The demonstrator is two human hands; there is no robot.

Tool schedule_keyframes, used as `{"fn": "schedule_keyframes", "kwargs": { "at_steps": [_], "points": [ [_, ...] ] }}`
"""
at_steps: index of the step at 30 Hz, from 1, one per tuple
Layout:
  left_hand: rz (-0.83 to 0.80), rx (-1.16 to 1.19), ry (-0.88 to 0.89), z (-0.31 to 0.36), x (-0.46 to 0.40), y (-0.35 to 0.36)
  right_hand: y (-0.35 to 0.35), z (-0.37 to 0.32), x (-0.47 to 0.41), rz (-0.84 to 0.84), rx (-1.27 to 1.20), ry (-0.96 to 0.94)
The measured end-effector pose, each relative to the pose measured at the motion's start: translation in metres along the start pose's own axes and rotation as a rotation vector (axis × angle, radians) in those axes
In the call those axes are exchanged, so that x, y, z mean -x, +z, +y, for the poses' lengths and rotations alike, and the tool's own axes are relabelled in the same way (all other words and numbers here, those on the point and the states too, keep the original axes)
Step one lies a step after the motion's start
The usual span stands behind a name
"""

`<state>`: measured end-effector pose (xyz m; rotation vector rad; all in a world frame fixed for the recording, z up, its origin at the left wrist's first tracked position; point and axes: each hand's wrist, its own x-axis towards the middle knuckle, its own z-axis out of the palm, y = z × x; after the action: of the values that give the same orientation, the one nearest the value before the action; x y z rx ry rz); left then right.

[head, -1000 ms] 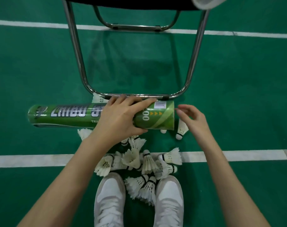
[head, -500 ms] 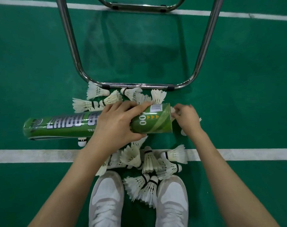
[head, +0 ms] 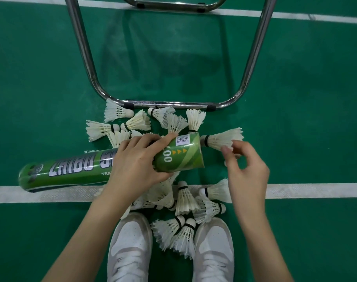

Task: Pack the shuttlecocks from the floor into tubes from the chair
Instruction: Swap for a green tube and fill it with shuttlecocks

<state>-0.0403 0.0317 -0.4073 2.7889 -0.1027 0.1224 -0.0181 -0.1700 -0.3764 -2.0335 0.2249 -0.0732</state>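
Left hand [head: 137, 165] grip wraps glossy green tube [head: 71, 171]; right hand [head: 247, 171] pinches feathered shuttlecock [head: 222, 140] skirt at tube mouth.

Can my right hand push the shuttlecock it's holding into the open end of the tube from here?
Probably yes. The right hand pinches the shuttlecock by its feathers, cork already at the green tube's open end, nothing between them; the left hand steadies the tube.

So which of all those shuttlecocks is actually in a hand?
The shuttlecock at the green tube's open end: right hand fingers pinch its feathers, cork toward the tube. The others lie on the floor.
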Motion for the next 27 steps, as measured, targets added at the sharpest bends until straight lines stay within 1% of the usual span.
{"fn": "schedule_keyframes", "kwargs": {
  "at_steps": [6, 10, 14, 23, 25, 27],
  "points": [
    [0.012, 0.016, -0.003, 0.001, 0.003, -0.001, 0.004, 0.004, 0.016, 0.120, -0.090, 0.016],
    [0.003, 0.033, -0.003, 0.001, 0.004, -0.001, 0.003, 0.000, 0.022, 0.112, -0.163, 0.039],
    [0.000, 0.039, -0.002, 0.001, 0.005, -0.001, 0.002, -0.002, 0.024, 0.068, -0.202, 0.058],
    [-0.020, 0.054, -0.013, 0.003, 0.007, 0.000, 0.023, -0.009, 0.034, -0.174, -0.394, 0.206],
    [-0.015, 0.057, -0.007, 0.003, 0.008, 0.000, 0.028, -0.010, 0.037, -0.207, -0.342, 0.202],
    [-0.002, 0.056, 0.002, 0.003, 0.008, 0.000, 0.031, -0.011, 0.038, -0.195, -0.235, 0.184]
  ]
}}
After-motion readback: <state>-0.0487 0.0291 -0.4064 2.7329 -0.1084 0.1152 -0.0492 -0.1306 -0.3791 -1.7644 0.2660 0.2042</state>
